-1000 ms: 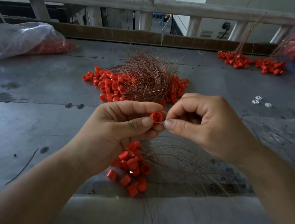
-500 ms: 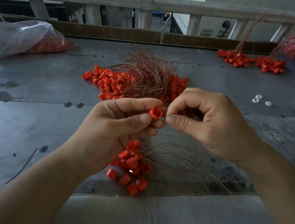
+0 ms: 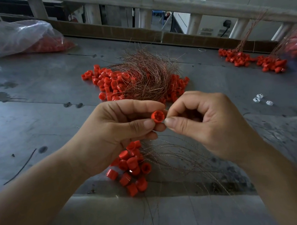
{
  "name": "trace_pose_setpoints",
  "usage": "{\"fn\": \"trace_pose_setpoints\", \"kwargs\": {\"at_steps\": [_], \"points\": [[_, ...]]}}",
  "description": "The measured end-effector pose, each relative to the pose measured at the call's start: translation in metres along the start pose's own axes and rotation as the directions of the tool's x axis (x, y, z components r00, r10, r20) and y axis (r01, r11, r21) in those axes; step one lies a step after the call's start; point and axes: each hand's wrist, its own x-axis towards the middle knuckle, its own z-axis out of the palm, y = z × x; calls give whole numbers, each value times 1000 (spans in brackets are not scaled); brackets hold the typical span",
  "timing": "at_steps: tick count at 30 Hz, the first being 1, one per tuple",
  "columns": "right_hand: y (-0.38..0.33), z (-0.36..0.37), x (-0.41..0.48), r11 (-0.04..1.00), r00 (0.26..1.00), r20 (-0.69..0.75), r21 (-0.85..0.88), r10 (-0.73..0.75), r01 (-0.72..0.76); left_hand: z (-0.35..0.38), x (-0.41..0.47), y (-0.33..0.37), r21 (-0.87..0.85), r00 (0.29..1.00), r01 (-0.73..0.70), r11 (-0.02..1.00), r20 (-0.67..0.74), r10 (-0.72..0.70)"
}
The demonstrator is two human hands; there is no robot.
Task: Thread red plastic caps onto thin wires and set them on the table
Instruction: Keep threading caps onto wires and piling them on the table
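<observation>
Head view, left hand (image 3: 109, 135) pinches red cap (image 3: 157, 117), right hand (image 3: 210, 123) touching, over table (image 3: 32, 110)

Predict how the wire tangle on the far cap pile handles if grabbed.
Likely floppy: the wire tangle is thin, curved strands splaying loosely. Probably light, yet apt to snag and drag red caps beneath, since strands interweave.

Above the table's (image 3: 34, 125) middle the left hand (image 3: 109, 133) has a cap (image 3: 157, 117) in its grip, with the right hand (image 3: 206, 124) pinching against the cap's right side. Behind them a tangle of wires (image 3: 145, 79) lies on a heap of caps (image 3: 109, 81); toward the near edge sits a small cluster of caps (image 3: 131, 168), with loose wires (image 3: 182, 156) spreading to its right. A plastic bag (image 3: 12, 41) lies at the far left corner, and wired caps (image 3: 249, 60) lie near the far right corner.
</observation>
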Motion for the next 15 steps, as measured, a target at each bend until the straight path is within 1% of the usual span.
{"fn": "trace_pose_setpoints", "kwargs": {"at_steps": [13,15], "points": [[0,-1,0,999,999,14,2,43,-43,-1,0,-1,24,1000,-4,1000,11,3],[0,-1,1,998,998,5,32,60,-60,-1,0,-1,14,1000,-1,1000,-2,1]]}}
